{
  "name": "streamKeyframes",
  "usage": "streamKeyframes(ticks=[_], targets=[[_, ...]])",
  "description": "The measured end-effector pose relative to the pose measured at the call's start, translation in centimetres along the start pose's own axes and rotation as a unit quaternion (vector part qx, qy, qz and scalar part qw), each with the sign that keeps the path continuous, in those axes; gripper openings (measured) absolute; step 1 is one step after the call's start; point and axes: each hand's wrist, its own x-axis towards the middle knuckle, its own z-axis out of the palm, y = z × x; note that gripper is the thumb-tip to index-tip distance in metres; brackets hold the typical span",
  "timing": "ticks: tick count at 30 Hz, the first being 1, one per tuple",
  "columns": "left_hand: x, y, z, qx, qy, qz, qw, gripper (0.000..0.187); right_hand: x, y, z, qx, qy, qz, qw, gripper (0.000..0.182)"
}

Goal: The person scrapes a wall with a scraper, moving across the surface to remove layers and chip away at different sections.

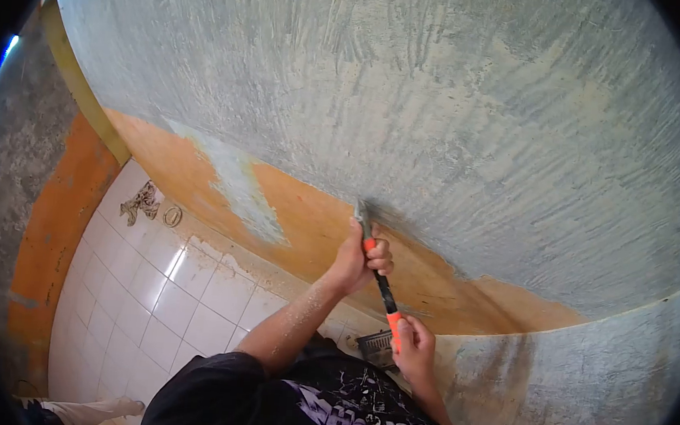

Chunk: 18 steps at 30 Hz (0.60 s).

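Note:
A scraper-like tool (386, 292) with a black and orange handle slants across the middle of the view, its grey metal head against the wall (443, 125) where grey scraped surface meets orange paint. Wrapped round the upper handle, just below the head, is my left hand (363, 256). Lower down, my right hand (414, 348) grips the orange end of the handle. Pale dust covers my left forearm. The exact shape of the tool's edge is too small to tell.
White floor tiles (180, 312) lie at the lower left, with a crumpled cloth (141, 202) and a small ring (172, 215) by the wall. A black slotted object (377, 346) sits beside my right hand. Another wall with an orange band (55, 230) stands left.

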Motion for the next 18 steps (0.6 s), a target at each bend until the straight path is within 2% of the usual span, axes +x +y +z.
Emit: streamKeyframes(ticks=[3,6,13,16,18], targets=[[-0.1,0.4,-0.2,0.008,-0.019,0.006,1.000,0.056,-0.2,-0.3,0.6,0.031,0.001,0.025,0.999,0.027],[-0.2,0.2,0.6,-0.005,0.012,-0.011,1.000,0.056,-0.6,-0.7,0.1,0.035,0.002,0.015,0.999,0.027],[-0.5,2.2,-1.1,0.002,-0.022,-0.003,1.000,0.054,-0.2,-1.5,2.7,0.012,0.012,0.037,0.999,0.028],[-0.4,1.7,-0.2,-0.027,0.008,-0.025,0.999,0.055,-0.6,-1.5,2.2,0.018,0.021,0.036,0.999,0.028],[-0.5,2.2,-0.8,-0.018,-0.028,-0.011,0.999,0.055,-0.2,-1.4,1.9,0.016,0.004,0.033,0.999,0.028]])
